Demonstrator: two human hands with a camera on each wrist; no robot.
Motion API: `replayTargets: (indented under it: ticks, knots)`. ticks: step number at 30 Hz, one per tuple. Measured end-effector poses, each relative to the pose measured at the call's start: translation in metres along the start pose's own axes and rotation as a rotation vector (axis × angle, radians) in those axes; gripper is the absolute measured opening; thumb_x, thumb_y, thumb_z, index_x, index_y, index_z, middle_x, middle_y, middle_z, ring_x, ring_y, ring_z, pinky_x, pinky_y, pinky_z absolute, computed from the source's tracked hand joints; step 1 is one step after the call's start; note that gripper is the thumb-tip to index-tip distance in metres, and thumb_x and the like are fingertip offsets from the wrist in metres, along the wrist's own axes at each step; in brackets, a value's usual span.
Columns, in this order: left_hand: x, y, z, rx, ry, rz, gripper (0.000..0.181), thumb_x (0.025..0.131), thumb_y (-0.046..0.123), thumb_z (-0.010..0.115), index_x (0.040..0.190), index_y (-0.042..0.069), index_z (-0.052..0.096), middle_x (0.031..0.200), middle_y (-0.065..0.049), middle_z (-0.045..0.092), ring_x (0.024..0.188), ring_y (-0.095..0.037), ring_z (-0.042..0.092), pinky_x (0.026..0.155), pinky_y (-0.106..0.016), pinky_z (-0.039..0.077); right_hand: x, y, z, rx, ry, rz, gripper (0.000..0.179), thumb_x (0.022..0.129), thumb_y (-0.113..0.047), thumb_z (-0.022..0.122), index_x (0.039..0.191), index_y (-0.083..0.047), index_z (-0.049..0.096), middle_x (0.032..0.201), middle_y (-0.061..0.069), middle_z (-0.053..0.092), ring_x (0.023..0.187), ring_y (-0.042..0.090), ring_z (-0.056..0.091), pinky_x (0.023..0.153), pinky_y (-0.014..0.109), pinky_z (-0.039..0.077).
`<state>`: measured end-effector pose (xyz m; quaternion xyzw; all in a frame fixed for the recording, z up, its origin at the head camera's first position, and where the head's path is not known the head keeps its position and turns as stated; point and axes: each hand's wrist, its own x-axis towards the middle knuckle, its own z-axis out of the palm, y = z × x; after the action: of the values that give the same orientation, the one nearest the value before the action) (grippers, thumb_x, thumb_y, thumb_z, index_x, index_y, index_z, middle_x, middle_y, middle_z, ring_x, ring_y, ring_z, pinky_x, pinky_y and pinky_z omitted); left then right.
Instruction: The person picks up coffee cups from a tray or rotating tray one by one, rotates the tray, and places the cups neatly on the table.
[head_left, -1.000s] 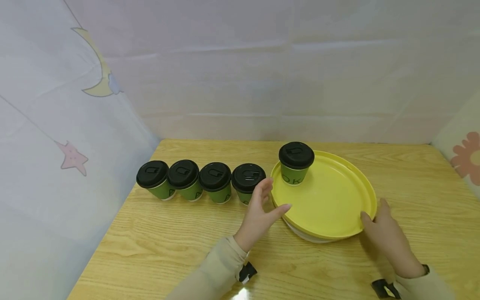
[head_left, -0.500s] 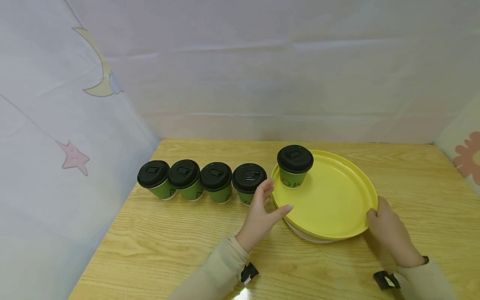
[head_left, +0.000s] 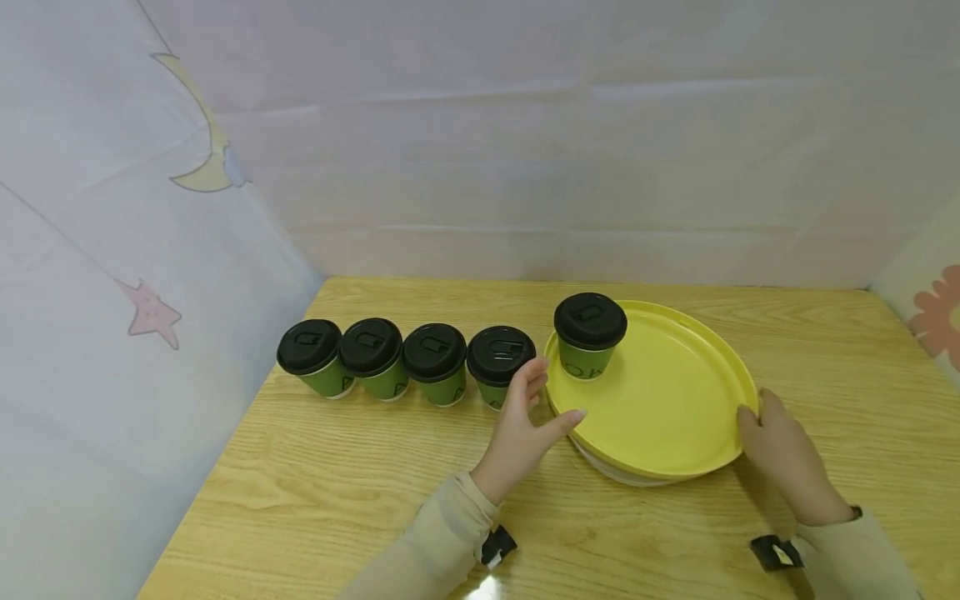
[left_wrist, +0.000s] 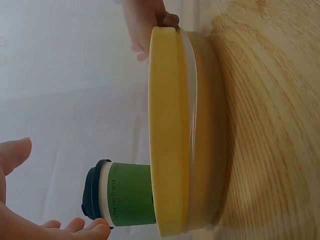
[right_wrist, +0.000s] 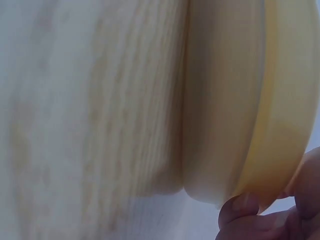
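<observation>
A round yellow tray (head_left: 675, 400) with a raised rim lies on a paler round base (left_wrist: 207, 125) standing on the table. One green paper cup (head_left: 585, 360) with a black lid stands upright near the tray's left edge. My right hand (head_left: 783, 450) grips the tray's right rim, thumb on top; in the right wrist view its fingers (right_wrist: 240, 207) curl at the rim's side. My left hand (head_left: 521, 433) is spread beside the tray's left edge, fingers and thumb apart with nothing between them. It overlaps the nearest cup of the row in the head view.
Several more black-lidded green cups (head_left: 435, 362) stand in a row left of the tray on the wooden table (head_left: 322, 483). A pale printed cloth (head_left: 465, 167) hangs behind the table and along its sides.
The tray has turned a little counterclockwise, its cup shifting slightly toward me. My right hand has moved a bit away from me and right with the rim. My left hand has stayed nearly still.
</observation>
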<state>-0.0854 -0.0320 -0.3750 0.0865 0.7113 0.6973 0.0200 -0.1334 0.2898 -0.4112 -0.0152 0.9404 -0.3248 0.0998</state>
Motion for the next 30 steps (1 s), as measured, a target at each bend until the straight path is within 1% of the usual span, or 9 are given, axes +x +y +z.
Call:
replayTargets:
  ticks: [3,4,6,8,10,12,15,22,30]
  knots:
    - [0.0,-0.001,0.0,0.002,-0.001,-0.005,0.074,0.093,0.016,0.067,0.15,0.001,0.023,0.152,-0.014,0.027,0.141,-0.028,0.028,0.115,-0.043,0.024,-0.005,0.0,0.0,-0.008,-0.012,0.024,0.068,0.105,-0.026,0.023,0.135,0.031,0.001,0.076,0.023,0.049,0.061,0.025,0.047,0.048,0.032,0.04]
    - [0.0,-0.001,0.0,0.003,0.0,-0.007,0.074,0.093,0.016,0.067,0.15,0.001,0.023,0.152,-0.014,0.027,0.141,-0.028,0.029,0.115,-0.043,0.025,-0.007,-0.001,-0.001,-0.016,-0.023,0.033,0.071,0.105,-0.027,0.024,0.134,0.032,-0.005,0.077,0.025,0.049,0.061,0.026,0.048,0.048,0.033,0.041]
    - [0.0,-0.001,0.0,0.004,0.0,-0.007,0.074,0.093,0.016,0.067,0.15,0.0,0.022,0.152,-0.014,0.027,0.141,-0.028,0.029,0.115,-0.043,0.025,-0.011,-0.003,0.0,-0.025,-0.041,0.042,0.073,0.104,-0.026,0.026,0.134,0.031,-0.007,0.077,0.025,0.05,0.061,0.026,0.049,0.048,0.033,0.041]
    - [0.001,-0.002,0.0,0.006,0.0,-0.004,0.074,0.093,0.016,0.067,0.15,0.0,0.022,0.152,-0.015,0.027,0.141,-0.029,0.029,0.115,-0.043,0.025,-0.014,-0.005,0.001,-0.028,-0.058,0.043,0.071,0.104,-0.025,0.027,0.134,0.032,-0.003,0.075,0.019,0.048,0.06,0.024,0.047,0.048,0.032,0.04]
    - [0.001,-0.002,0.0,0.006,-0.001,0.0,0.075,0.093,0.016,0.067,0.15,-0.001,0.022,0.152,-0.015,0.027,0.141,-0.03,0.028,0.115,-0.044,0.025,-0.016,-0.008,0.003,-0.02,-0.059,0.041,0.063,0.104,-0.023,0.026,0.135,0.029,0.01,0.074,0.014,0.046,0.06,0.022,0.045,0.048,0.032,0.038]
    - [0.001,-0.002,0.0,0.009,-0.002,0.002,0.075,0.093,0.015,0.067,0.15,-0.001,0.021,0.153,-0.015,0.027,0.141,-0.029,0.028,0.115,-0.044,0.025,-0.017,-0.01,0.005,-0.017,-0.051,0.035,0.055,0.103,-0.021,0.025,0.131,0.026,0.022,0.075,0.013,0.046,0.061,0.022,0.044,0.05,0.032,0.038]
    - [0.002,-0.002,0.0,0.015,-0.001,-0.001,0.075,0.093,0.016,0.067,0.15,-0.001,0.021,0.153,-0.015,0.027,0.141,-0.027,0.029,0.115,-0.044,0.025,-0.017,-0.011,0.006,-0.015,-0.035,0.029,0.046,0.102,-0.019,0.023,0.121,0.022,0.03,0.075,0.012,0.045,0.062,0.022,0.044,0.051,0.032,0.037]
    - [0.001,-0.002,0.001,0.019,0.002,-0.022,0.075,0.092,0.016,0.068,0.15,0.001,0.023,0.152,-0.014,0.028,0.141,-0.027,0.029,0.115,-0.043,0.025,-0.015,-0.007,0.008,-0.047,0.01,-0.006,0.034,0.099,-0.012,0.02,0.106,0.018,0.034,0.065,0.008,0.041,0.052,0.02,0.04,0.043,0.029,0.035]
    - [0.002,-0.006,0.002,0.023,0.0,-0.023,0.076,0.092,0.017,0.068,0.15,-0.001,0.022,0.152,-0.015,0.027,0.14,-0.031,0.028,0.115,-0.044,0.025,-0.004,-0.001,0.005,-0.061,0.021,-0.035,0.038,0.1,-0.012,0.019,0.113,0.02,0.033,0.064,0.007,0.041,0.051,0.02,0.039,0.044,0.03,0.034]
